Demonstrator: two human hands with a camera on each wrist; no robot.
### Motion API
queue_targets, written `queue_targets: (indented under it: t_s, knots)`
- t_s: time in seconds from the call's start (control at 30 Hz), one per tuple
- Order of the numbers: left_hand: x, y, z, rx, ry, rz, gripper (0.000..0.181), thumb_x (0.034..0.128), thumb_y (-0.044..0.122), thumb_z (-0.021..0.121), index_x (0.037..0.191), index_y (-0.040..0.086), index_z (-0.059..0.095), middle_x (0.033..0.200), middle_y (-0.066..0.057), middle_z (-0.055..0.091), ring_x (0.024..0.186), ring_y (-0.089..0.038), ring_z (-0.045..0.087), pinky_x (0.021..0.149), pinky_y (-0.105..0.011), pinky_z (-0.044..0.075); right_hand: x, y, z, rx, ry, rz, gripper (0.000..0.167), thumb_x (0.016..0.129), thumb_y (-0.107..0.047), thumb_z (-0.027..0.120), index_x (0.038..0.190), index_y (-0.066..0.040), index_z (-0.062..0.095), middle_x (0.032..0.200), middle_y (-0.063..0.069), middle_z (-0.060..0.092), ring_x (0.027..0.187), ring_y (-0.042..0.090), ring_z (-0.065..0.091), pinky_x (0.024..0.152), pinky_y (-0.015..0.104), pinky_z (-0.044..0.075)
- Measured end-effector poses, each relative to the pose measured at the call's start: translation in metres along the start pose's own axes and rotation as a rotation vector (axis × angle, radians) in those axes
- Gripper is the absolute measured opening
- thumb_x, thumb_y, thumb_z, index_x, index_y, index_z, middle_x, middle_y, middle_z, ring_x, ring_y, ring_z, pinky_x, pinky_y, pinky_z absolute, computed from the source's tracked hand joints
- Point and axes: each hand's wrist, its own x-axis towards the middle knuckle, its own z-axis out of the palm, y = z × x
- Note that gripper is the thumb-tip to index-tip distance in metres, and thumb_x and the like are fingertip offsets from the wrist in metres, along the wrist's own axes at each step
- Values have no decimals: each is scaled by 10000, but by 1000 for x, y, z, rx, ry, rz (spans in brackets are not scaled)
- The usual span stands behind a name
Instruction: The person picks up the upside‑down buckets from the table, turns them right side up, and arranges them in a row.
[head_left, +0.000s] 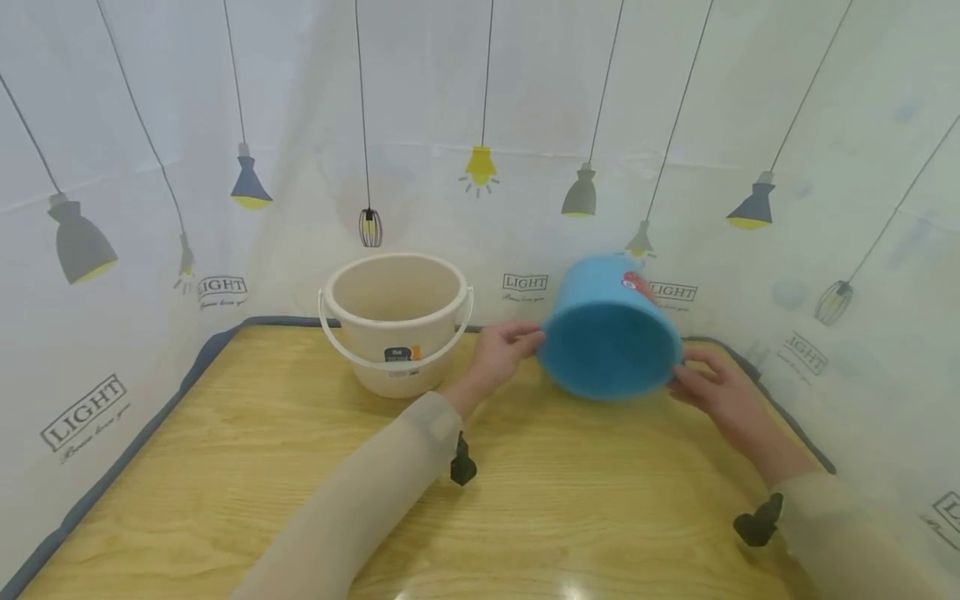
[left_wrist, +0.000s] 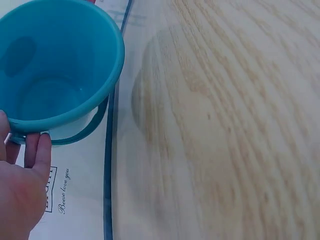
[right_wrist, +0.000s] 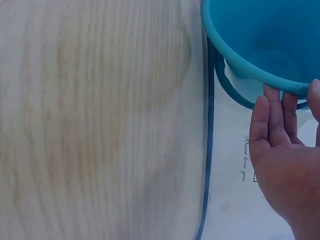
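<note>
A blue bucket [head_left: 611,350] is tilted with its mouth facing me, above the back right of the table. My left hand [head_left: 498,358] pinches its rim on the left side, and my right hand [head_left: 723,396] pinches the opposite side. In the left wrist view the thumb lies over the rim [left_wrist: 65,120] while fingers reach behind it. The right wrist view shows the thumb at the inner side and fingers under the rim [right_wrist: 260,75]; the bucket's handle [right_wrist: 230,90] hangs below. A cream bucket [head_left: 397,333] stands upright to the left, its white handle lowered at the front.
The wooden table [head_left: 300,467] has a dark blue edge strip [head_left: 150,433]. White sheeting [head_left: 420,108] printed with hanging lamps encloses the back and both sides, close behind the buckets.
</note>
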Motion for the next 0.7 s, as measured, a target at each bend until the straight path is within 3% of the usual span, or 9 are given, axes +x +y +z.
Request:
queue_targets:
  t_s: [0.23, 0.47, 0.7]
  knots:
    - [-2, 8, -2, -13, -7, -10, 268, 1056, 193, 762, 1263, 26, 792, 1266, -171, 808, 1150, -344, 810, 1104, -475, 623, -1, -10, 2, -19, 29, 41, 316, 1136, -192, 629, 1447, -152, 592, 1155, -90, 831, 1069, 63, 803, 910, 250, 675]
    - [-5, 18, -3, -18, -3, -28, 293, 1063, 249, 755, 1300, 78, 789, 1260, -135, 818, 1107, -303, 825, 1100, -436, 628, -1, -20, -1, -31, 50, 101, 299, 1133, -250, 640, 1427, -201, 613, 1122, -87, 844, 1046, 68, 810, 911, 264, 679]
    - [-7, 28, -6, -19, -11, -54, 326, 1073, 279, 739, 1378, 166, 761, 1285, -84, 818, 1120, -263, 821, 1197, -477, 558, 2, -27, -5, -47, 45, 71, 309, 1141, -241, 624, 1446, -192, 631, 1138, -78, 845, 1051, 77, 815, 913, 264, 678]
